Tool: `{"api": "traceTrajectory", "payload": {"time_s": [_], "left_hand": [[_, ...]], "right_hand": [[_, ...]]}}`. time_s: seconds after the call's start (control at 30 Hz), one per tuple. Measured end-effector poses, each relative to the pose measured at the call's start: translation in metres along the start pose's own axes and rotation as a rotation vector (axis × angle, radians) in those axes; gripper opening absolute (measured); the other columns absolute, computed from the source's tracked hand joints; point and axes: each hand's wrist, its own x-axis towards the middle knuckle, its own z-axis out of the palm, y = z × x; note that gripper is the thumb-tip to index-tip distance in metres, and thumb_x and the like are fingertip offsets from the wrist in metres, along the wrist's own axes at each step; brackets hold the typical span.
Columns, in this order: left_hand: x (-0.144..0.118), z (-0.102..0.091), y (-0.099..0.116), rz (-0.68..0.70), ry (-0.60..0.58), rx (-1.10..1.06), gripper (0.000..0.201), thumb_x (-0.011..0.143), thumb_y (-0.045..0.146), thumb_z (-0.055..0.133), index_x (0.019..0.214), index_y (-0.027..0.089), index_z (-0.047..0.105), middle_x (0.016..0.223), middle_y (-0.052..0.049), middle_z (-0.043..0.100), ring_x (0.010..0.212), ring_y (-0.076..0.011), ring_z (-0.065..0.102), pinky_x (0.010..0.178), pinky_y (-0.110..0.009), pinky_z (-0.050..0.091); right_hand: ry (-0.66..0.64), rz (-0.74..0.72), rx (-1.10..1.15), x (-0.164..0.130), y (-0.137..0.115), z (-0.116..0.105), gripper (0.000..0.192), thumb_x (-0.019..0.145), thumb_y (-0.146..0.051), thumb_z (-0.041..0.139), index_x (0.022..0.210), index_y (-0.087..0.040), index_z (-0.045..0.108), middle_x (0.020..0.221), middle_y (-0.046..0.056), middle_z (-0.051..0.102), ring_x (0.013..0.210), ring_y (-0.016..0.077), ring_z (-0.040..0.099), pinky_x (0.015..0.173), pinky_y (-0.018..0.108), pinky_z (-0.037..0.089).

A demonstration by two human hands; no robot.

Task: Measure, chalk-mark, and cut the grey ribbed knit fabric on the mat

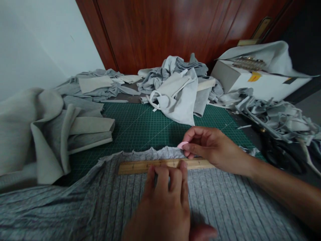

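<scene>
I see a sewing room. A green cutting mat with little squares lies on the worktop, with piles of grey cloth pieces all around, a wooden ruler and long cloth strips (all snipped up).

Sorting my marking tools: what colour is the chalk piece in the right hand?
Pink: the chalk piece pinched in the right hand, seen in the head view.

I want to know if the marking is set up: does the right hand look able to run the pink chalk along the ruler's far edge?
Probably yes. The right hand pinches the pink chalk just beyond the wooden ruler, which the left hand presses onto the grey ribbed fabric. Nothing lies between chalk and edge.
</scene>
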Motion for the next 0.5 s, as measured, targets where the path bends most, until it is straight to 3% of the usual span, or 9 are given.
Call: {"api": "traceTrajectory", "payload": {"time_s": [0.07, 0.23, 0.37, 0.5], "left_hand": [[-0.002, 0.001, 0.002, 0.003, 0.007, 0.057, 0.106, 0.094, 0.085, 0.042, 0.153, -0.003, 0.052, 0.116, -0.026, 0.068, 0.105, -0.0386, 0.06, 0.086, -0.053, 0.06], [-0.004, -0.002, 0.01, -0.065, -0.044, 0.192, 0.071, 0.102, 0.05, 0.054, 0.158, 0.005, 0.05, 0.129, -0.024, 0.068, 0.113, -0.039, 0.062, 0.099, -0.054, 0.057], [-0.004, -0.001, 0.012, -0.064, -0.028, 0.212, 0.063, 0.102, 0.045, 0.052, 0.154, 0.008, 0.055, 0.134, -0.019, 0.069, 0.115, -0.0367, 0.064, 0.103, -0.051, 0.057], [-0.006, 0.001, 0.011, -0.043, 0.011, 0.228, 0.065, 0.103, 0.053, 0.048, 0.146, 0.006, 0.06, 0.134, -0.02, 0.069, 0.115, -0.0367, 0.064, 0.105, -0.049, 0.057]], "right_hand": [[-0.003, -0.033, -0.07, 0.0, -0.002, 0.002, 0.017, 0.095, -0.033, 0.076, 0.09, -0.018, 0.07, 0.076, 0.0, 0.068, 0.065, 0.0117, 0.062, 0.062, 0.024, 0.054], [-0.017, -0.199, -0.342, 0.002, -0.008, 0.008, 0.012, 0.099, -0.023, 0.069, 0.095, -0.019, 0.079, 0.085, 0.002, 0.076, 0.071, 0.0134, 0.065, 0.062, 0.025, 0.05], [-0.042, -0.312, -0.493, 0.006, -0.012, 0.018, 0.014, 0.1, -0.015, 0.067, 0.091, -0.019, 0.077, 0.076, -0.002, 0.072, 0.064, 0.0109, 0.062, 0.062, 0.024, 0.047], [-0.095, -0.431, -0.571, 0.012, -0.013, 0.027, 0.016, 0.097, -0.005, 0.065, 0.093, -0.016, 0.076, 0.082, 0.0, 0.073, 0.071, 0.0118, 0.066, 0.066, 0.024, 0.048]]}}
